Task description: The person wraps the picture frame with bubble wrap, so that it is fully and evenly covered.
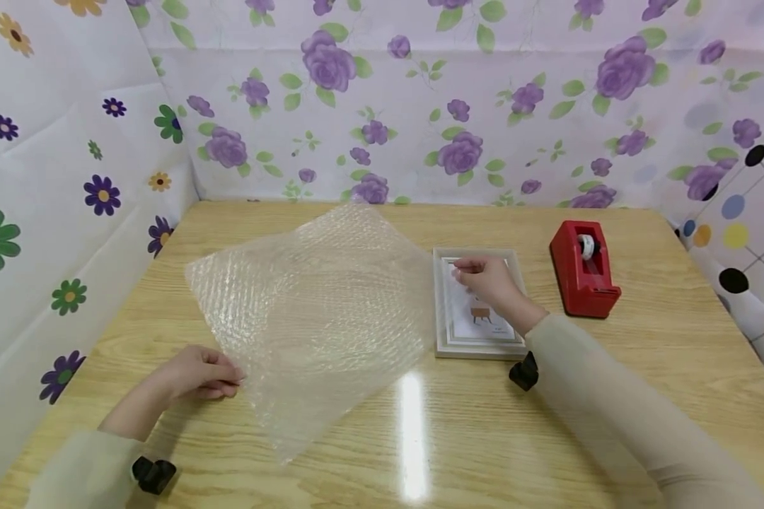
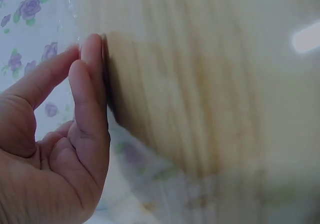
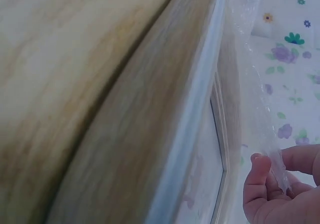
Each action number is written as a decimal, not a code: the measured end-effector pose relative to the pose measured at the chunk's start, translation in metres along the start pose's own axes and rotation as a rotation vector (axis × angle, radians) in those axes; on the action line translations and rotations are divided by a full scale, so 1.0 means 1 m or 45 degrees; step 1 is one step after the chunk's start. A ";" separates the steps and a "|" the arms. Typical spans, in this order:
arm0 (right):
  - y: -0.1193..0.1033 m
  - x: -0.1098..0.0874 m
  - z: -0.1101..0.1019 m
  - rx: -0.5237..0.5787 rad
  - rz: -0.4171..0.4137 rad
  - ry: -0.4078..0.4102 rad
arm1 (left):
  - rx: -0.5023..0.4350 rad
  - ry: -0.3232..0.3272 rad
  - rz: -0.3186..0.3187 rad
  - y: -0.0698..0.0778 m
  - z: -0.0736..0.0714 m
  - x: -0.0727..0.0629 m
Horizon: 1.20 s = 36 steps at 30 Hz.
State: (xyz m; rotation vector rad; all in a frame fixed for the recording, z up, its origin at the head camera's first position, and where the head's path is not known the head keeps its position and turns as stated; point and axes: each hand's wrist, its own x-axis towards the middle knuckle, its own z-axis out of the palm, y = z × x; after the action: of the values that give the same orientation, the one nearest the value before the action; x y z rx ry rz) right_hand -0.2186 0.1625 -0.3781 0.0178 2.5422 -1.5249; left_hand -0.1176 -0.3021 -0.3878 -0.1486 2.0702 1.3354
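A sheet of clear bubble wrap (image 1: 331, 311) lies spread over the table, one corner pointing toward me. At its left edge, my left hand (image 1: 197, 373) pinches the film between thumb and fingertips; the left wrist view shows this hand (image 2: 70, 129) with the fingertips close together. Over a picture frame (image 1: 444, 346) at the sheet's right side, my right hand (image 1: 493, 286) pinches the wrap's right corner. In the right wrist view the wrap (image 3: 260, 99) runs down into the right hand (image 3: 285, 189), beside the frame's wooden side (image 3: 145, 84). The frame lies flat, picture up.
A red tape dispenser (image 1: 586, 276) with a roll of tape stands right of the frame. The wooden table (image 1: 484, 431) meets a flowered cloth (image 1: 382, 106) at the back and another patterned cloth (image 1: 51, 233) on the left.
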 end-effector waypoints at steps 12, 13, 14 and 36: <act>-0.005 0.016 0.000 -0.061 0.092 -0.007 | 0.012 -0.012 -0.024 -0.004 0.010 -0.002; -0.005 0.016 0.000 -0.073 0.089 -0.004 | 0.011 -0.013 -0.024 -0.004 0.011 -0.002; -0.006 0.016 0.000 -0.083 0.086 -0.003 | 0.012 -0.014 -0.023 -0.004 0.011 -0.002; -0.006 -0.010 -0.036 -0.243 -0.086 0.087 | 0.317 0.294 -0.051 0.022 -0.038 -0.004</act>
State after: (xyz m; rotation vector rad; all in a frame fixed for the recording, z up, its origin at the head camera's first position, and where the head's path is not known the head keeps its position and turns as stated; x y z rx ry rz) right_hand -0.2147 0.1924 -0.3545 -0.0420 2.7575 -1.3187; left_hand -0.1413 -0.3247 -0.3582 -0.2430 2.3942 1.0667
